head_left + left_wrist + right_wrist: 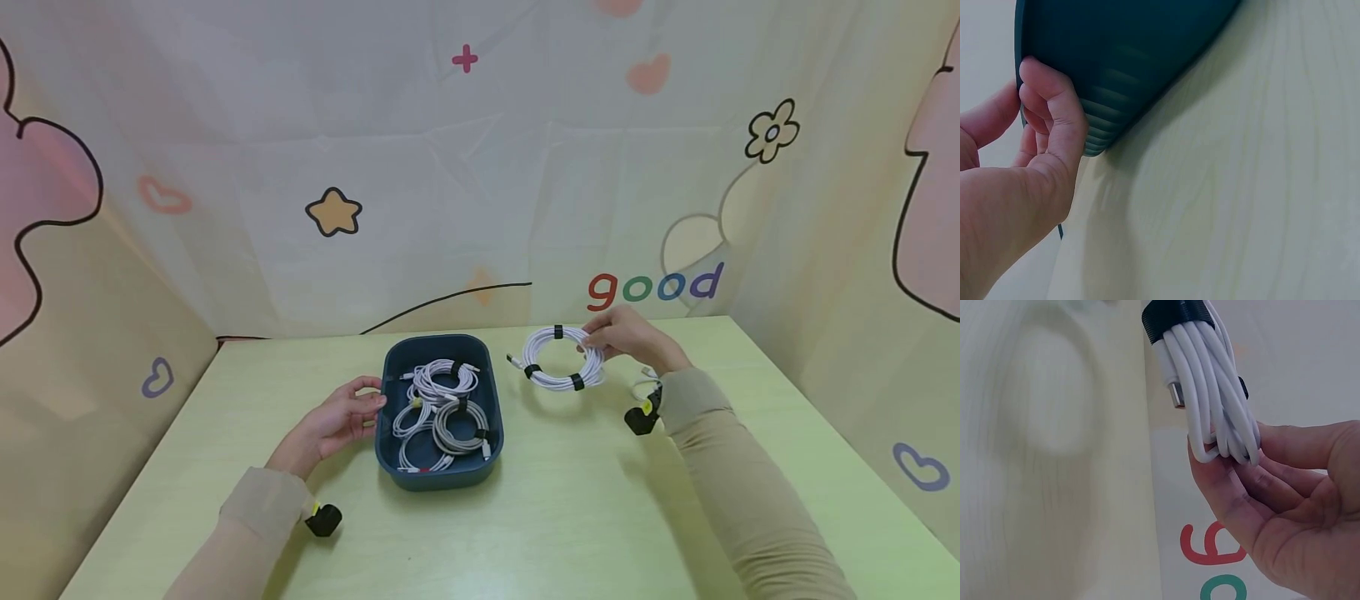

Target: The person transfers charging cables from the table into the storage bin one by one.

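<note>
Held up over the table, a white coiled cable [542,382] with black straps is pinched by my right hand [628,333] at the coil's right side. In the right wrist view the thumb and fingers grip the end of the white loops [1200,394], and a metal plug [1177,395] shows beside them. My left hand [347,417] holds the left side of a dark blue bin [442,480], its fingers [1063,119] bent at the rim and outer wall. Inside the bin lie several coiled cables, among them a greyish one [441,435] with black straps.
Beside the right wrist, another white cable [647,372] lies partly hidden on the pale table [555,525]. A printed curtain [420,150] stands along the table's back edge and sides. Each wrist wears a small black camera [324,520].
</note>
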The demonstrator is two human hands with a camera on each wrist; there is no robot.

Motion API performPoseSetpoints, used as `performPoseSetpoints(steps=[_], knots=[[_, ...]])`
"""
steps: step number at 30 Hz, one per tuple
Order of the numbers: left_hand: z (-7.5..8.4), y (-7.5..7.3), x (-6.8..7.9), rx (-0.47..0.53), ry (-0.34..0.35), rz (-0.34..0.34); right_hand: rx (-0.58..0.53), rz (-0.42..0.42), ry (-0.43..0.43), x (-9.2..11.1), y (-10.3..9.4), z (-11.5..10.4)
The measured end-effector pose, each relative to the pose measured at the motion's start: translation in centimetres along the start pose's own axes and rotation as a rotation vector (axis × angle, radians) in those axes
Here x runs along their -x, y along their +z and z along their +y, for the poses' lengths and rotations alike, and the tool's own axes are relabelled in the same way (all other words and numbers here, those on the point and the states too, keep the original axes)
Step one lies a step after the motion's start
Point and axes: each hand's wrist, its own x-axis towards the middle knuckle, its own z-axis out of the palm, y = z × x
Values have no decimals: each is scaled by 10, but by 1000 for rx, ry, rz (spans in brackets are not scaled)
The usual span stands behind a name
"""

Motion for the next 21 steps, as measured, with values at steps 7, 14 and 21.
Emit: performPoseSetpoints(steps=[7, 14, 21], knots=[[0, 0, 0, -9, -1, 8, 8, -5, 1, -4, 7, -9], [-1, 1, 1, -8, -4, 5, -2, -32, -25, -8, 16, -18], [-1, 1, -1, -24, -5, 13, -47, -57, -30, -14, 28, -27]])
